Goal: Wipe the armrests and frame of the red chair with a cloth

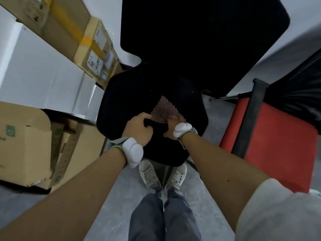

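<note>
Both hands, left [139, 128] and right [172, 125], pinch the brownish cloth's [162, 110] near edge on the black chair seat [121, 94].

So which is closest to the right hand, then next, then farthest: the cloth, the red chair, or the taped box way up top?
From the right hand:
1. Cloth, touching its fingers, on the black seat.
2. Red chair, off to the right.
3. Taped box, far upper left.

No legible text; labels on cardboard boxes [97, 54] too blurred to read.
</note>
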